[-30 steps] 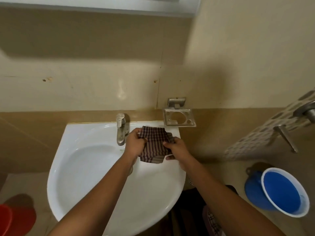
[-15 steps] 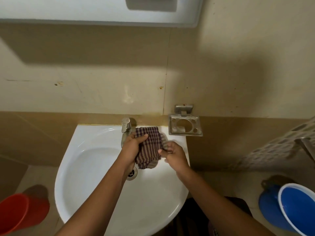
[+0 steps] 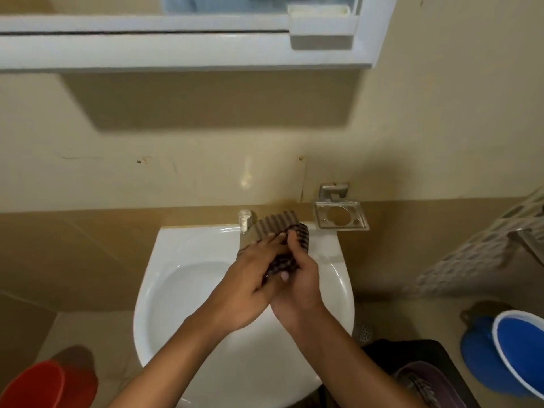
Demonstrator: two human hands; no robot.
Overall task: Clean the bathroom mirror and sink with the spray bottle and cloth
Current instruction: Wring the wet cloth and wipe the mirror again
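Note:
A dark checked cloth is bunched between both hands above the back of the white sink. My left hand lies over its left side with fingers across it. My right hand curls round the cloth from the right. The chrome tap stands just left of the cloth at the sink's back edge. The mirror in its white frame shows along the top edge. No spray bottle is in view.
A metal soap holder is fixed to the wall right of the sink. A blue bucket stands on the floor at right, a red bucket at lower left. A white shelf juts out under the mirror.
The view has tilted up, bringing the mirror and shelf into sight. My hands have closed together and the spread cloth is now bunched between them.

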